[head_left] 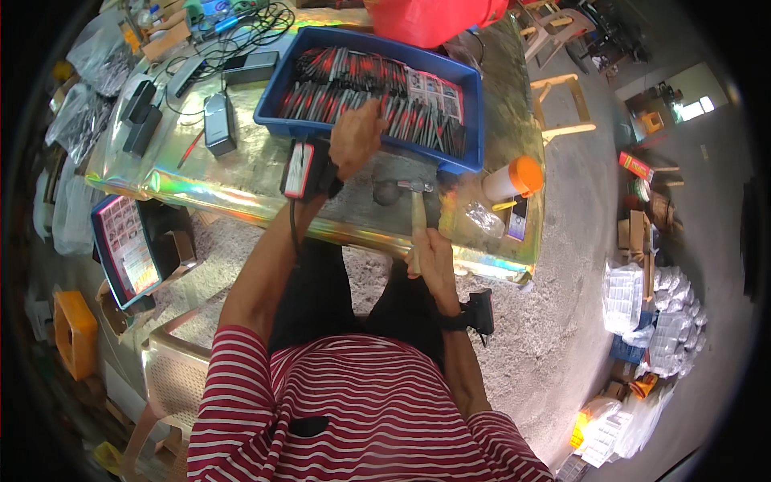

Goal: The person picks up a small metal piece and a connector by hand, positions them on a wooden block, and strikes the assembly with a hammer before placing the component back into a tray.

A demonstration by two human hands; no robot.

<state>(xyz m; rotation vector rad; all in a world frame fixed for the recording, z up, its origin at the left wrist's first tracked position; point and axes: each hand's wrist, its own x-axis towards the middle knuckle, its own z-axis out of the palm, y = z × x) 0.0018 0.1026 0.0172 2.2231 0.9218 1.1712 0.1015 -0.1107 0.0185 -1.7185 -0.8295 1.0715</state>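
My left hand (357, 138) is over the near side of a blue plastic tray (281, 126), its fingers curled down among slim black, grey and red pieces (333, 100). Those fingers look closed, but what they hold, if anything, is hidden. Rows of these pieces fill the tray, beside a printed sheet (434, 92). Wrapped round the light handle of a hammer (418, 213), my right hand (434, 255) is at the table's front edge. The hammer's metal head lies over the tabletop, next to a dark round piece (386, 193).
Right of the hammer are an orange-lidded jar (514, 178) and crumpled clear plastic (485, 218). Tangled black cables (249, 32) and grey boxy devices (218, 124) occupy the table's left. A red container (434, 18) stands behind the tray; a plastic chair (173, 365) is at lower left.
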